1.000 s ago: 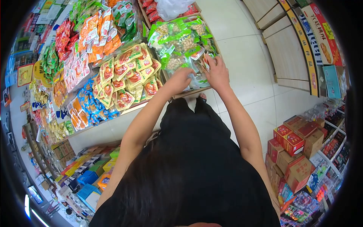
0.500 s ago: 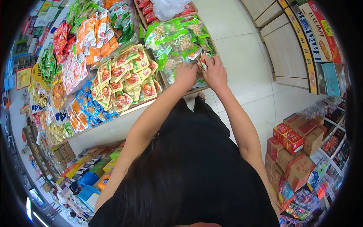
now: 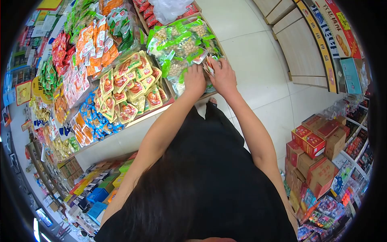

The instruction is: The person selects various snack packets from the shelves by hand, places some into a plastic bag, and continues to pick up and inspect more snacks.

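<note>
Small packets (image 3: pixel 208 66) with brownish and white printing are pinched in my right hand (image 3: pixel 224 77), at the near right part of a bin; how many there are is hard to make out. To their left, my left hand (image 3: pixel 195 82) reaches down onto clear-and-green bags (image 3: pixel 177 67), fingers extended and tips against the plastic. Its fingertips are partly hidden among the bags. More of these bags of pale round food (image 3: pixel 198 31) fill the bin ahead of both hands.
Yellow snack packs (image 3: pixel 128 88) are heaped in the bin on the left, with blue packets (image 3: pixel 93 117) and orange packets (image 3: pixel 90 42) beyond. A white plastic bag (image 3: pixel 171 10) lies at the far end. Cartons (image 3: pixel 320 173) are stacked at right below wooden cabinets (image 3: pixel 302 50).
The bins have shifted slightly left in view. My left hand's fingers have straightened a little and sit somewhat farther from the packets. My right hand keeps its hold on them.
</note>
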Demonstrator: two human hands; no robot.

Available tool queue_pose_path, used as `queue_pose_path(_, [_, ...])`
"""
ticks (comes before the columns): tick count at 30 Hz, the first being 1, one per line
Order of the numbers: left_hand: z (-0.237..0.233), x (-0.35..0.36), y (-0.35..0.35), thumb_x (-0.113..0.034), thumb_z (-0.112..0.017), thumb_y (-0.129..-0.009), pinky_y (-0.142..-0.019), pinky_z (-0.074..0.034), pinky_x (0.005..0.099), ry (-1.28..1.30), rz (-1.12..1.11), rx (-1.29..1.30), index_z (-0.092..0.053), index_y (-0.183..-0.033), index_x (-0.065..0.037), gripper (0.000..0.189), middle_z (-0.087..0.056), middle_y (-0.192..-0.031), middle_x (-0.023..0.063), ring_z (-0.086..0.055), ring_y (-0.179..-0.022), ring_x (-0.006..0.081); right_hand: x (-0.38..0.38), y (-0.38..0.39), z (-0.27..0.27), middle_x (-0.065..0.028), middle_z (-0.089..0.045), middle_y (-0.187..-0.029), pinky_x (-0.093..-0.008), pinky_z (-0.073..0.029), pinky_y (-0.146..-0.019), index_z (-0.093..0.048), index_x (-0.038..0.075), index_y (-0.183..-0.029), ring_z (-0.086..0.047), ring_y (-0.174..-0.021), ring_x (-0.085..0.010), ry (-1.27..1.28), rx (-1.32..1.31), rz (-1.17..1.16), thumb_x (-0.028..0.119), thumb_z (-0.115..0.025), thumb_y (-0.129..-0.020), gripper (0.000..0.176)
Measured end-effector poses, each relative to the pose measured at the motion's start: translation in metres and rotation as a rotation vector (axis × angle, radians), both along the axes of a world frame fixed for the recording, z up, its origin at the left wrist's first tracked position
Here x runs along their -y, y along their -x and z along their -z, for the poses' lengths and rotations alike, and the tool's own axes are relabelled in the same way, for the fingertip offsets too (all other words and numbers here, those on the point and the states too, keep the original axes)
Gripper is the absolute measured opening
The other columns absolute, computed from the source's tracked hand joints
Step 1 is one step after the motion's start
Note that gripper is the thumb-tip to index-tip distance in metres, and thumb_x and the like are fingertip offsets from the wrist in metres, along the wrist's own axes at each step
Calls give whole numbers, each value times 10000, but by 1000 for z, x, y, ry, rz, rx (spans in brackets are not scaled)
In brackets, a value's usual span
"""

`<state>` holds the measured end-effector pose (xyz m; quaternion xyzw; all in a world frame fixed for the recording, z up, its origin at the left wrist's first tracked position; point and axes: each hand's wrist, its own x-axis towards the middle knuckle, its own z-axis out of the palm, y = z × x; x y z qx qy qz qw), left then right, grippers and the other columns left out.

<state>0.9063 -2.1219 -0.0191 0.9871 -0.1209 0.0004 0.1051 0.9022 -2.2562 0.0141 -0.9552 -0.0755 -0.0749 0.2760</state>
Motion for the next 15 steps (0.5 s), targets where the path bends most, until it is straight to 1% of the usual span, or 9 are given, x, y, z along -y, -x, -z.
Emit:
queue_pose_path(3, [-1, 1, 0, -192, -634, -661, -710, -422, 428, 9, -25, 14, -490, -994, -25, 399, -501, -974, 134, -493, -915, 313, -1, 0, 0, -126, -474, -1077, -422, -440, -771, -460, 210, -1220, -526, -954, -309, 5, 18, 2, 127, -649, -707, 552])
queue_pose_path(5, [-7, 2, 0, -101, -589, -668, -707, -397, 402, 1, -25, -19, -497, -972, -43, 323, -491, -950, 105, -484, -915, 280, -1, 0, -2, -126, -474, -1077, -421, -440, -770, -461, 210, -1219, -525, -952, -308, 8, 3, 0, 130, -650, -708, 550])
queue_pose_path(6, [-6, 1, -1, -101, -589, -668, -707, -397, 402, 1, -26, -18, -497, -972, -43, 323, -491, -950, 105, -484, -915, 280, -1, 0, -3, -125, -474, -1076, -420, -440, -769, -462, 211, -1218, -524, -951, -307, 11, -11, -2, 134, -651, -709, 548])
queue_pose_path(9, [-4, 0, -7, -127, -626, -645, -725, -401, 404, 15, -27, -42, -502, -963, -38, 353, -499, -955, 108, -486, -922, 282, -1, 0, -2, -125, -472, -1080, -420, -438, -770, -459, 215, -1222, -522, -953, -308, 12, -15, -3, 135, -656, -705, 559])
queue_pose_path(11, [-5, -2, -11, -160, -671, -610, -760, -400, 410, 36, -60, -139, -512, -963, -43, 405, -518, -975, 113, -489, -946, 289, 0, 0, -1, -126, -471, -1081, -421, -438, -772, -457, 217, -1226, -521, -956, -307, 16, -13, 0, 134, -659, -702, 567])
queue_pose_path(12, [-8, -3, -13, -160, -671, -610, -760, -400, 410, 34, -61, -138, -512, -963, -43, 405, -518, -975, 113, -489, -946, 289, -1, 0, -1, -126, -470, -1083, -421, -437, -774, -454, 219, -1229, -520, -959, -307, 21, -10, 1, 133, -661, -700, 574])
queue_pose_path(14, [-13, -4, -16, -228, -686, -607, -802, -394, 456, -16, -57, -223, -507, -1042, -43, 506, -540, -1020, 144, -484, -990, 335, -1, 0, 0, -126, -470, -1085, -422, -436, -775, -454, 220, -1230, -520, -959, -307, 19, -17, -1, 130, -660, -697, 579])
queue_pose_path(15, [-13, -5, -16, -228, -686, -607, -802, -394, 456, -16, -57, -223, -507, -1042, -43, 506, -540, -1020, 144, -484, -990, 335, -1, 0, -1, -126, -469, -1088, -423, -435, -777, -454, 221, -1231, -520, -960, -307, 18, -26, -3, 126, -660, -694, 583])
